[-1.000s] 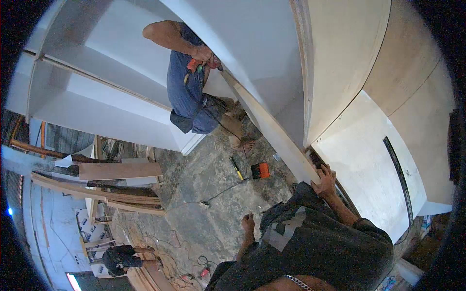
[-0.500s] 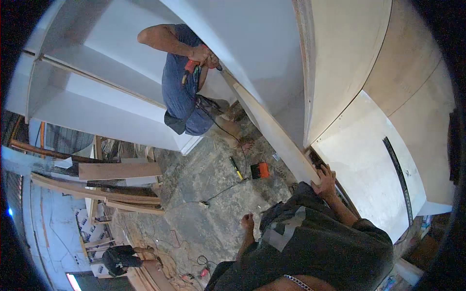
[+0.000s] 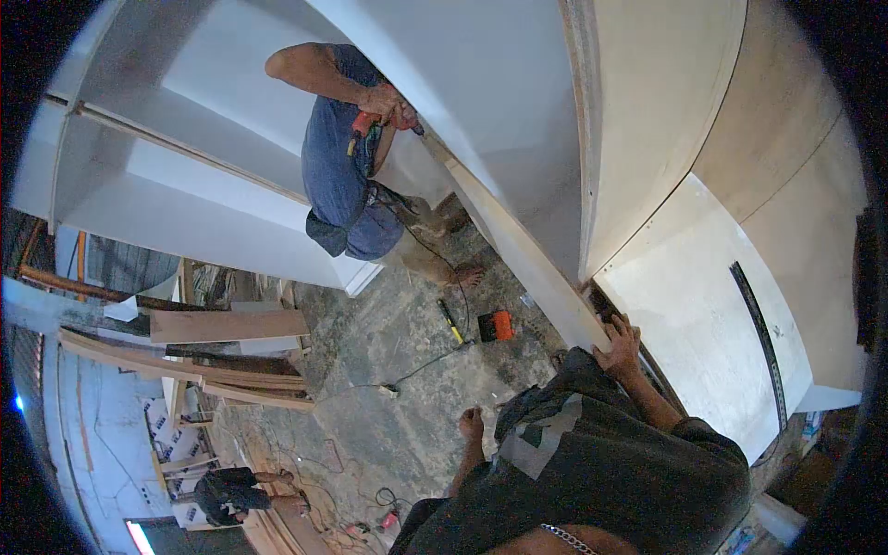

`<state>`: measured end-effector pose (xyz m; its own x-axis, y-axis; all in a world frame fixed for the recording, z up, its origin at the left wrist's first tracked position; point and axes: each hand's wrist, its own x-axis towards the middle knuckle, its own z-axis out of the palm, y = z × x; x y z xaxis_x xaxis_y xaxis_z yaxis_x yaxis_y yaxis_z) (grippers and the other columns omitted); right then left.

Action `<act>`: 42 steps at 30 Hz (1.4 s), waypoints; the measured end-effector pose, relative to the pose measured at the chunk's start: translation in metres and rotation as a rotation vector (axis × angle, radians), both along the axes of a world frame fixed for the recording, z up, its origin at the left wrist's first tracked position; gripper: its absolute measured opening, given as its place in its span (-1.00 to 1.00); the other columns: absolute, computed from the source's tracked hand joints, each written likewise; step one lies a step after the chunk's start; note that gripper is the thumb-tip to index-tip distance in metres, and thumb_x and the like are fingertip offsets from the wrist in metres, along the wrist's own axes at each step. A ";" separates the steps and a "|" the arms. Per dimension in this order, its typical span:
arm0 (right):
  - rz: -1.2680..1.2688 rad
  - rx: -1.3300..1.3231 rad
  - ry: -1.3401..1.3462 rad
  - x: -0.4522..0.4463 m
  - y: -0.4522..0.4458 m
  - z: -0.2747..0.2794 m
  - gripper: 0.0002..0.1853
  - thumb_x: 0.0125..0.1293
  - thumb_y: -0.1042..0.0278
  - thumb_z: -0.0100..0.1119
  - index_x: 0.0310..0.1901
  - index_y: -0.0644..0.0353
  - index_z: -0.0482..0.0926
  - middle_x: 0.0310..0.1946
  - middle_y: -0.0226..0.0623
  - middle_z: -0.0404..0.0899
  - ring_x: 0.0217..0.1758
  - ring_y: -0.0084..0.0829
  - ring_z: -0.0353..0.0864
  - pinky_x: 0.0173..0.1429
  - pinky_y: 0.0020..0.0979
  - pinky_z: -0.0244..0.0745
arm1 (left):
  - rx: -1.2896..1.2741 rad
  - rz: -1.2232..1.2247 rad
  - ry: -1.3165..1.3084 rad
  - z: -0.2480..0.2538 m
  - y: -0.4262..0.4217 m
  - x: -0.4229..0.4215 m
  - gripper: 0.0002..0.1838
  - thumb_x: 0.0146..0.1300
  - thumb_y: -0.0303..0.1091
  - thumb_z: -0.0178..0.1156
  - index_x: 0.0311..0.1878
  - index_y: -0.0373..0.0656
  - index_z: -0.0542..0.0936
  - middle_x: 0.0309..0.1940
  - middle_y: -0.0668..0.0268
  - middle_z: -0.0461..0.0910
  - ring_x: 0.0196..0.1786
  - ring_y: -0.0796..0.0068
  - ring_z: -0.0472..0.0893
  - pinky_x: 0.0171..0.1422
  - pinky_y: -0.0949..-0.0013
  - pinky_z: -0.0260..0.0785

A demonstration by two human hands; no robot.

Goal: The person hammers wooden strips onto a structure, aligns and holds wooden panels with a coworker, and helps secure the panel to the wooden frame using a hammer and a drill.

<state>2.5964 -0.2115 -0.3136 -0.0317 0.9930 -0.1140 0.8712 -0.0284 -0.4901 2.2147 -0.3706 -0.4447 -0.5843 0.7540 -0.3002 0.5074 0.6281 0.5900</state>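
My right hand [image 3: 622, 350] grips the near end of a long pale wooden board [image 3: 523, 254], fingers curled over its edge beside a panel frame. The board slants away toward a co-worker [image 3: 347, 185], who crouches at its far end. That person holds a red and black power drill [image 3: 365, 125] with its tip at the board. Lower and to the left, my left hand [image 3: 472, 425] hangs over the floor with its fingers curled in. Whatever it may hold is too small to make out.
On the concrete floor lie a yellow-handled tool [image 3: 450, 321], an orange and black box [image 3: 495, 326] and a power cable [image 3: 421, 366]. White cabinet panels [image 3: 213, 199] stand at left, pale plywood panels [image 3: 703, 296] at right. Stacked boards [image 3: 231, 326] and another person [image 3: 227, 495] are farther left.
The co-worker's body has shifted slightly left, with the drill still at the board's far end. My left hand's fingers have curled in more. My right hand stays on the board.
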 end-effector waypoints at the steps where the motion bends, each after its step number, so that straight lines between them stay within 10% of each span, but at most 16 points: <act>1: 0.006 -0.017 -0.012 0.000 0.000 0.000 -0.34 -0.10 0.08 0.22 0.08 0.18 0.36 0.16 0.03 0.21 0.32 0.00 0.00 0.24 0.04 -0.11 | 0.000 0.000 0.000 -0.001 0.000 0.000 -0.70 0.10 -0.13 0.18 -0.44 -0.22 0.59 -0.52 0.17 0.59 -0.43 0.29 0.58 -0.30 0.32 0.37; 28: -0.004 0.034 -0.042 -0.002 -0.003 0.000 -0.39 -0.13 0.07 0.23 0.00 0.16 0.39 0.14 0.00 0.23 0.30 0.02 0.03 0.24 0.04 -0.08 | -0.053 0.063 -0.336 -0.044 -0.013 -0.027 -0.66 0.10 -0.14 0.17 -0.42 -0.30 0.55 -0.55 0.08 0.55 -0.41 0.18 0.55 -0.26 0.21 0.35; 42: -0.011 0.040 -0.021 -0.002 -0.003 0.000 -0.38 -0.13 0.08 0.21 0.02 0.20 0.39 0.14 0.00 0.23 0.30 0.01 0.04 0.24 0.06 -0.09 | -0.002 0.047 0.011 -0.040 -0.012 -0.012 -0.65 0.13 -0.09 0.15 -0.40 -0.25 0.57 -0.49 0.11 0.58 -0.39 0.22 0.58 -0.26 0.24 0.37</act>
<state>2.5942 -0.2142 -0.3133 -0.0190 0.9971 -0.0743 0.8810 -0.0184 -0.4728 2.2025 -0.3826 -0.4852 -0.6225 0.7250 -0.2949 0.4836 0.6525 0.5834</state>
